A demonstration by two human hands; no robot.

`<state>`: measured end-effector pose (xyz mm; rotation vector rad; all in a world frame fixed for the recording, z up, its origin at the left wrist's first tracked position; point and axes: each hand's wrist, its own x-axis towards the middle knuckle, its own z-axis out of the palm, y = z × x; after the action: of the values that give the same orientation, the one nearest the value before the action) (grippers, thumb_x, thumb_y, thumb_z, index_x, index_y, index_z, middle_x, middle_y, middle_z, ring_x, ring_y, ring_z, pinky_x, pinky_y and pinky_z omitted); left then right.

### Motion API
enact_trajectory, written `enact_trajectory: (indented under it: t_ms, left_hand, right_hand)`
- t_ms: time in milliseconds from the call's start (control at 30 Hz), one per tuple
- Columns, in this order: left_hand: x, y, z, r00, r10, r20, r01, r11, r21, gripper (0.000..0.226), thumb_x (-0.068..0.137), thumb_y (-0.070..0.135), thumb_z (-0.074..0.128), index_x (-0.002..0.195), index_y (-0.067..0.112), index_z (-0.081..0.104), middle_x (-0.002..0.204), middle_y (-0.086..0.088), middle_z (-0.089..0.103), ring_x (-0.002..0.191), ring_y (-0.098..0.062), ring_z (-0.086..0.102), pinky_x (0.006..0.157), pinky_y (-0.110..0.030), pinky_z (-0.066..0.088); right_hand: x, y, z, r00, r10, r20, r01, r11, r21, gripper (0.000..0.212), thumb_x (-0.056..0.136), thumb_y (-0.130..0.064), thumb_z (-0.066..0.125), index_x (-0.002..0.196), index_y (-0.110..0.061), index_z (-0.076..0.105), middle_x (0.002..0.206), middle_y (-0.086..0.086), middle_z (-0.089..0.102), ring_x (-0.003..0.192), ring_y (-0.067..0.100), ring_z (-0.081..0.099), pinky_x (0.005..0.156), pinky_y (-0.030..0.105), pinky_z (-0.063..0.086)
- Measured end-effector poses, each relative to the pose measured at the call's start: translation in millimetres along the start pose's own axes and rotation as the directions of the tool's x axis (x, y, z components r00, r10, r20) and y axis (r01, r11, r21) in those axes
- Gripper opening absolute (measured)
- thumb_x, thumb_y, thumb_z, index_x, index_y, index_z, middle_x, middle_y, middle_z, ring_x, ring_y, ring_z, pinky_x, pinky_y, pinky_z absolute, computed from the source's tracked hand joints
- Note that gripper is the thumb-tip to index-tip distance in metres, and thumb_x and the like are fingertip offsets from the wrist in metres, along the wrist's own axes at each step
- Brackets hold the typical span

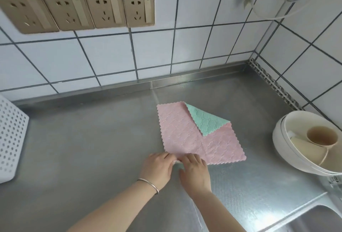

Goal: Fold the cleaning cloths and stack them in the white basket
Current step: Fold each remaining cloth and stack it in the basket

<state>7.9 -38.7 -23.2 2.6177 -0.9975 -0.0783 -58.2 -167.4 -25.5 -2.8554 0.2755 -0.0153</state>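
- While the pink scalloped-edge microfibre cloth [192,139] lies flat on the brushed-steel tabletop [92,148], I have both hands at its near corner, so I judge the first fold is only beginning.
- My left hand [157,168], with a thin silver bangle [149,185] at the wrist, rests curled on that corner; its fingertips seem to pinch the edge, though the grip itself is hidden.
- My right hand [195,171] sits just beside it, touching the same corner, fingers bent down onto the fabric; I cannot tell whether it grips or merely presses.
- The far right corner is turned over, showing the mint-green underside [205,120].
- The white perforated plastic basket [11,139] stands well apart at the left edge; no cloth shows in the part I can see.
- To the right sits a cream bowl holding beige cups [314,142], with the sink's rim below it.
- Next, I think, the flipped corner wants flattening, then the near edge lifted and carried to meet the far edge, corners aligned, before a second fold.
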Motion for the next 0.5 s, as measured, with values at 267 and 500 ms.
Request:
enact_trajectory:
  t_ms: [267,500]
  left_hand:
    - [-31,-38,-99,0.915,-0.271,-0.298,0.208,0.952,-0.226,0.040,0.085,0.037,0.030,0.089,0.022,0.067,0.064,0.000,0.066,0.056,-0.028,0.059,0.048,-0.026,0.040]
    - [-92,-102,-193,0.833,-0.331,-0.443,0.229,0.936,-0.267,0.039,0.084,0.043,0.029,0.092,0.025,0.063,0.074,0.001,0.069,0.066,-0.024,0.063,0.058,-0.028,0.044]
  right_hand:
    - [14,-12,-45,0.960,-0.028,-0.278,0.025,1.000,-0.016,0.029,0.050,-0.003,0.053,0.069,-0.020,0.068,0.056,-0.005,0.060,0.048,0.023,0.058,0.049,0.023,0.034]
    - [17,-53,-97,0.983,0.083,-0.161,-0.053,0.982,0.183,0.021,0.075,0.003,0.064,0.082,-0.017,0.069,0.062,-0.004,0.062,0.053,0.026,0.050,0.049,0.025,0.033]
